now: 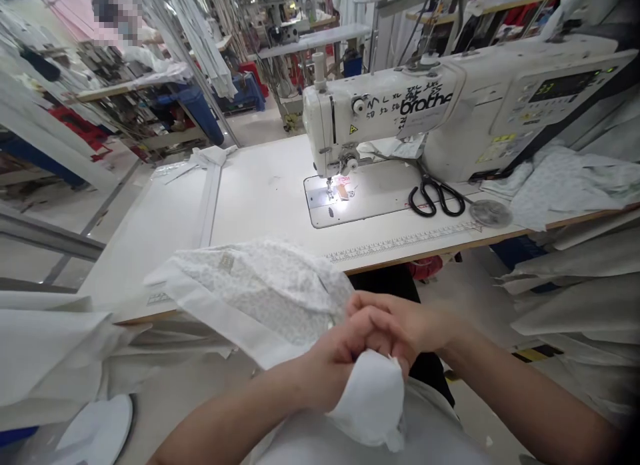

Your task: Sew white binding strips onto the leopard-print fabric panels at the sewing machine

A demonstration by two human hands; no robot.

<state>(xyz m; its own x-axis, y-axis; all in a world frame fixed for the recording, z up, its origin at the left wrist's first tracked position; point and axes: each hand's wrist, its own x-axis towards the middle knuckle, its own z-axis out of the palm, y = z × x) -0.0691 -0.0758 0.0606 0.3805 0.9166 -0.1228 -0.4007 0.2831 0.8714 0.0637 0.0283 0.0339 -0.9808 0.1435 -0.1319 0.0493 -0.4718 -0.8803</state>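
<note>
A white garment piece (280, 298) with a pale print and a plain white band hangs over the table's front edge and runs up into my hands. My left hand (350, 351) is closed around its gathered fabric, and a white end sticks out below the fist. Pressed against it, my right hand (407, 325) has its fingers curled on the same cloth. The fingers overlap, so the exact pinch point is hidden. Beyond the hands stands a white sewing machine (390, 111), its needle area lit and no cloth under the foot.
Black-handled scissors (437, 197) and a round clear disc (491, 213) lie right of the needle plate. A printed ruler (400, 243) runs along the table edge. Folded printed fabric (575, 185) sits at the right; a white strip (213, 191) lies left. A person (123, 31) is far back.
</note>
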